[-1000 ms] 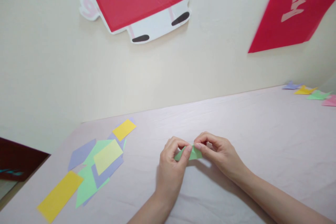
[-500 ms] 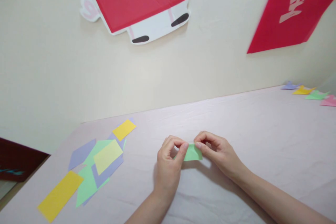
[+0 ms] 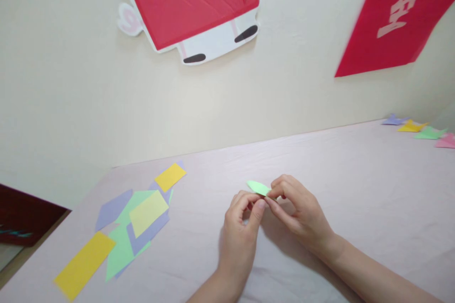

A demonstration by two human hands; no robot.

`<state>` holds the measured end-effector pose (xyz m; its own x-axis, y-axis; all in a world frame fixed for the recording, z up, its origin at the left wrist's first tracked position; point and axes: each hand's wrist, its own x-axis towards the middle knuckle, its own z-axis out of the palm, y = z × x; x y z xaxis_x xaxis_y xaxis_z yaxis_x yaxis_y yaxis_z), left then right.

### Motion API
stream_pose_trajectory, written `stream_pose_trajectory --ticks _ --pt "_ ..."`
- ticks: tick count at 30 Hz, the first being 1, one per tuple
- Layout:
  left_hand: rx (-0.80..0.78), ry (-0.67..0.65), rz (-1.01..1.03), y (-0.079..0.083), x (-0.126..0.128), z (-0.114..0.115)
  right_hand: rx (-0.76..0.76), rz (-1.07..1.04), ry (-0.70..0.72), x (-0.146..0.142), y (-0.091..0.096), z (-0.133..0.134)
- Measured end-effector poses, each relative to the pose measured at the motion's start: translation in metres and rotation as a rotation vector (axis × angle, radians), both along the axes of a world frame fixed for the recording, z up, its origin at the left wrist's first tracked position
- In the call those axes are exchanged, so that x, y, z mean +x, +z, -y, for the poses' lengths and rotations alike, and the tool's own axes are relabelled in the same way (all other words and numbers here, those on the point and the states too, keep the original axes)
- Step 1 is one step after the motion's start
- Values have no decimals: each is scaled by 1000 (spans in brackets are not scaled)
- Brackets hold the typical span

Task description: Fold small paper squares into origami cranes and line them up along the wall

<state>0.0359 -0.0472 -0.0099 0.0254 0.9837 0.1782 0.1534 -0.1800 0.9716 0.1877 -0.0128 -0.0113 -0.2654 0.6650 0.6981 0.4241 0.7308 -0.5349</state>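
Observation:
Both my hands meet over the middle of a pale pink table (image 3: 355, 189). A small folded green paper (image 3: 258, 187) sticks up and to the left from between the fingertips. My right hand (image 3: 300, 213) pinches its lower end with thumb and forefinger. My left hand (image 3: 241, 232) is curled, its thumb and forefinger pressed together at the same spot, touching the paper's base. Most of the paper is hidden behind the fingers.
A loose pile of yellow, green and purple paper rectangles (image 3: 135, 222) lies at the left. Several folded paper shapes (image 3: 419, 129) sit at the far right by the wall. Red posters (image 3: 192, 0) hang on the cream wall. A dark object (image 3: 21, 220) stands beyond the table's left edge.
The green paper was held flat between both hands; now it is turned up and narrow, pointing away to the left. Both hands have shifted slightly right and closer together.

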Motion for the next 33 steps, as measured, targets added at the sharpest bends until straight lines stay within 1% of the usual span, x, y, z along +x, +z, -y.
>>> stream_pose_trajectory --ticks 2,4,6,8,10,13,16,25,30,33 --pt "-6 -1 22 -1 0 -1 74 81 -7 -2 2 1" --pt "-22 12 20 -3 -1 -3 112 151 -10 -4 3 3" --pt "-27 39 1 -4 -3 -5 112 200 1 -5 5 6" --pt "7 60 -59 -5 -7 -8 105 216 17 -6 5 8" --pt "91 59 -192 -5 -12 -11 117 208 -5 -5 5 8" --pt "254 31 -458 -3 -18 -14 150 186 -113 -3 4 8" --pt "339 29 -600 -1 -20 -14 146 176 -165 -2 3 6" --pt "394 58 -613 -2 -22 -14 121 169 -142 -1 2 5" --pt "471 72 -697 -1 -26 -12 109 159 -119 0 2 4" --pt "495 77 -682 0 -26 -12 102 154 -87 0 1 4"
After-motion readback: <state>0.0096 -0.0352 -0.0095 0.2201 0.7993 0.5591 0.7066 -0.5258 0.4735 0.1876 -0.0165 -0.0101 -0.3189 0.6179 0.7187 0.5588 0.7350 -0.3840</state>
